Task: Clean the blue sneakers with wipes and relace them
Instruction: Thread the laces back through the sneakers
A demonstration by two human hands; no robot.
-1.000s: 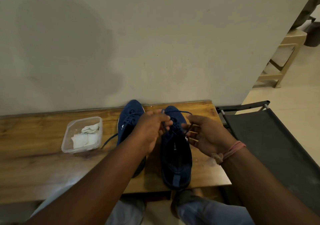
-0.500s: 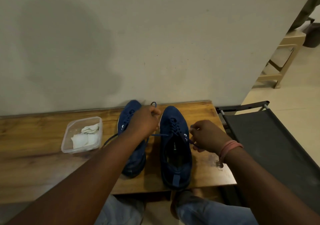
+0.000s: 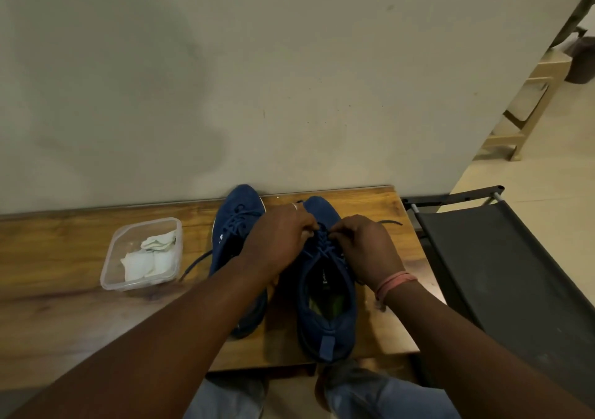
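Observation:
Two blue sneakers stand side by side on the wooden table, toes toward the wall. The left sneaker is partly covered by my left forearm; its lace trails off to the left. Over the right sneaker both hands meet at the lacing. My left hand pinches the dark blue lace from the left. My right hand pinches the lace from the right, and a lace end sticks out past it.
A clear plastic container with crumpled white wipes sits left of the sneakers. The wall runs along the table's far edge. A black folding cot stands right of the table, a wooden chair farther back.
Both hands came back together over the right sneaker's lacing after pulling the lace ends apart sideways. The sneakers and the container stayed put.

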